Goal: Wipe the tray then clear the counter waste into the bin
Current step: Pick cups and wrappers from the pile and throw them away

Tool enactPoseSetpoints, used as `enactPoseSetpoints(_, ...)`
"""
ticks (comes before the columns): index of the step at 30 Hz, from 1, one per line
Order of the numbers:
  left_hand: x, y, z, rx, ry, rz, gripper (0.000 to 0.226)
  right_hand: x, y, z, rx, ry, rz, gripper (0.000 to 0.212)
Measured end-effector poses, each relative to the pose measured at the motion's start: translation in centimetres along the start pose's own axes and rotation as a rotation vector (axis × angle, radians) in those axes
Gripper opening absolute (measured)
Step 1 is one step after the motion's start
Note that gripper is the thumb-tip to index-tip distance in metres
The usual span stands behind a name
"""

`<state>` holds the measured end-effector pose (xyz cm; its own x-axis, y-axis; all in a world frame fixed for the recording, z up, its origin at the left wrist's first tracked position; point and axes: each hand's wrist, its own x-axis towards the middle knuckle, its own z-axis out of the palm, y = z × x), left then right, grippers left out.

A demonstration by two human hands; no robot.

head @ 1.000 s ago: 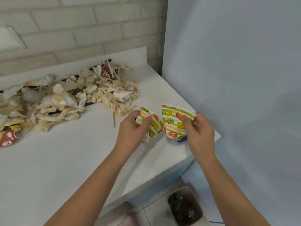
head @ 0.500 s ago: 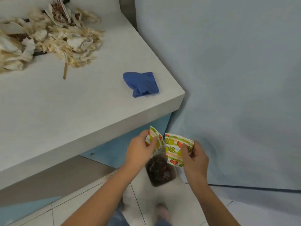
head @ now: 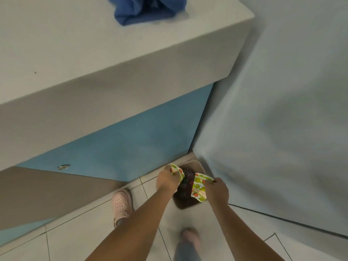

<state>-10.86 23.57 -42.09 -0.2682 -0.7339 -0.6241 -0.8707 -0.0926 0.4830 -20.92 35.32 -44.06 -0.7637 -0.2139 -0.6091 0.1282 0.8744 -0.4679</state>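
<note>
A fruit-patterned paper tray (head: 198,187), folded into a trough, hangs low over the small floor bin (head: 195,164) with a dark bag inside. My left hand (head: 167,180) pinches the tray's left edge and my right hand (head: 216,190) pinches its right edge. The bin stands in the corner between the counter's blue cabinet front and the pale wall. A crumpled blue cloth (head: 146,8) lies on the white counter (head: 75,53) near its corner. The counter waste is out of view.
The blue cabinet front (head: 122,151) has a round metal lock. My feet in pink shoes (head: 121,204) stand on the tiled floor just left of and before the bin. A pale blue wall (head: 282,110) closes the right side.
Both hands carried the folded tray off the counter and down to the bin. The view tipped down, so the waste pile left the frame and the blue cloth came into sight.
</note>
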Motion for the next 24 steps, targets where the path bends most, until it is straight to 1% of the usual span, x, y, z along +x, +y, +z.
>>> enactPoseSetpoints(3,1.7,-1.6,2.1,0.042,-0.074,0.001,0.037,1.7,1.1,2.5,0.007,-0.144,-0.028,0.049)
enactPoseSetpoints(4,1.9,-2.1,2.3,0.076,-0.091,-0.006,0.037,1.7,1.2,2.9,0.013,-0.174,-0.029,0.049)
enactPoseSetpoints(6,1.8,-2.6,2.3,0.11,-0.086,-0.008,0.036,1.1,0.8,3.1,-0.005,-0.185,-0.056,0.039)
enactPoseSetpoints(8,0.4,-2.2,1.2,0.026,-0.04,0.013,0.029,-0.1,-0.2,2.7,-0.057,-0.165,-0.147,0.035)
enactPoseSetpoints(10,-1.9,-0.9,-0.8,-0.08,0.07,0.129,0.022,-2.0,-2.0,1.3,-0.057,-0.109,-0.222,0.031)
enactPoseSetpoints(13,-6.5,1.9,-5.3,-0.28,0.311,0.445,0.018,-6.5,-5.7,-2.4,0.175,-0.08,-0.34,0.01)
enactPoseSetpoints(16,-12.0,5.7,-11.7,-0.454,0.468,0.712,0.021,-12.1,-11.1,-7.3,0.4,-0.072,-0.503,0.006)
enactPoseSetpoints(19,-16.6,9.3,-19.0,-0.552,0.671,0.923,0.02,-17.7,-17.3,-11.5,0.517,-0.11,-0.685,0.009)
enactPoseSetpoints(21,-18.5,11.1,-23.7,-0.629,0.807,0.966,0.017,-21.0,-21.7,-13.3,0.567,-0.156,-0.765,0.014)
enactPoseSetpoints(24,-19.7,12.9,-30.5,-0.747,0.918,0.909,0.02,-25.0,-28.7,-14.4,0.676,-0.22,-0.854,0.014)
